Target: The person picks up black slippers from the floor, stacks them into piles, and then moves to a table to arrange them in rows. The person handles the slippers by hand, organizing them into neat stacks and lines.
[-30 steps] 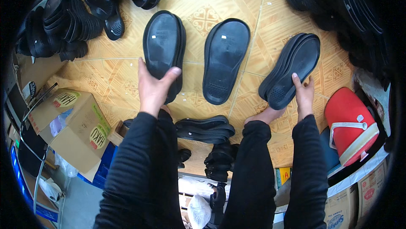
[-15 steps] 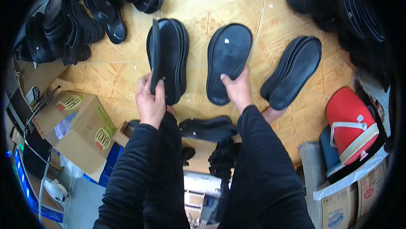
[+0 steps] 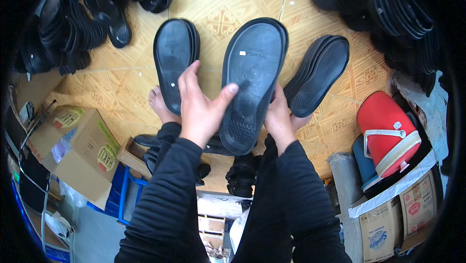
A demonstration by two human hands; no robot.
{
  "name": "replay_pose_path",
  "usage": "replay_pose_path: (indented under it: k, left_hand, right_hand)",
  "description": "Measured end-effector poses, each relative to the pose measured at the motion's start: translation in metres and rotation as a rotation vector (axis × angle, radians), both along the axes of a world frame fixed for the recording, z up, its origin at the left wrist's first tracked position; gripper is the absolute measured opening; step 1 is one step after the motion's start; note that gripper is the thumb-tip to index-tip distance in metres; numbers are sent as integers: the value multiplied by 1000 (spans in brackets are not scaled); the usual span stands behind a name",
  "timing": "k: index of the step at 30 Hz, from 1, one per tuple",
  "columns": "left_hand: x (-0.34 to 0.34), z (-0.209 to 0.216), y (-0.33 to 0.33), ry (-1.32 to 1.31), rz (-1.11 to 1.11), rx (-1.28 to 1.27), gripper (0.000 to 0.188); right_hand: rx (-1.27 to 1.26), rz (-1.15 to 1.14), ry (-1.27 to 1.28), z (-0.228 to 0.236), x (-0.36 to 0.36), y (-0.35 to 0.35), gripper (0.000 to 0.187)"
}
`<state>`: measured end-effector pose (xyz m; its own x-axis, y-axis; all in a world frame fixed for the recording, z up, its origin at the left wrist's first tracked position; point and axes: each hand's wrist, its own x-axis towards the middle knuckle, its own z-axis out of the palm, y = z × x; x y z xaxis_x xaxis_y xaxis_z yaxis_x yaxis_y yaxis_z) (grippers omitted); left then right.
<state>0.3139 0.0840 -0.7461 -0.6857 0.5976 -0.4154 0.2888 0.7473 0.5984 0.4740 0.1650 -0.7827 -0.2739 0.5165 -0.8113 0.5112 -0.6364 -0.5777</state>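
Note:
A black shoe sole [image 3: 255,81], with a dimpled heel and a small white tag on its face, is raised above the floor in the middle; a second edge shows along its right side. My right hand [image 3: 280,120] grips it at the lower right, the fingers partly hidden behind it. Beside its left edge is my left hand [image 3: 203,107], fingers stretched and thumb pointing over the sole; whether the thumb touches cannot be told. One stack of black soles [image 3: 171,61] lies left of that hand, another sole stack [image 3: 319,73] to the right.
Piles of black soles [image 3: 73,25] fill the far left, and hanging bunches of soles [image 3: 398,6] the far right. A cardboard box [image 3: 80,151] stands at left, a red container [image 3: 388,132] at right. My bare feet [image 3: 162,105] rest on the tiled floor [image 3: 218,1].
My left hand has let go of a sole, which now lies flat on the left stack, and has moved right. My right hand has lifted its sole closer to me.

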Motion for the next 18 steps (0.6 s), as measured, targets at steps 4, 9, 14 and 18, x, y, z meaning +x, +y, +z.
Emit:
replay_pose_path:
  k: [4,9,14,18]
  left_hand:
    - [12,3,-29,-1204,475,106,72]
    - [27,28,-49,-1582,901,58,48]
    - [40,38,-76,-1720,1049,145,45]
    - [51,27,-100,-1661,1069,147,45]
  right_hand:
    - [108,169,37,59,3,-18,70]
    - [14,306,11,133,3,-27,84]
    - [0,361,13,158,12,-32,70]
    - [-42,317,7,157,14,-35,66]
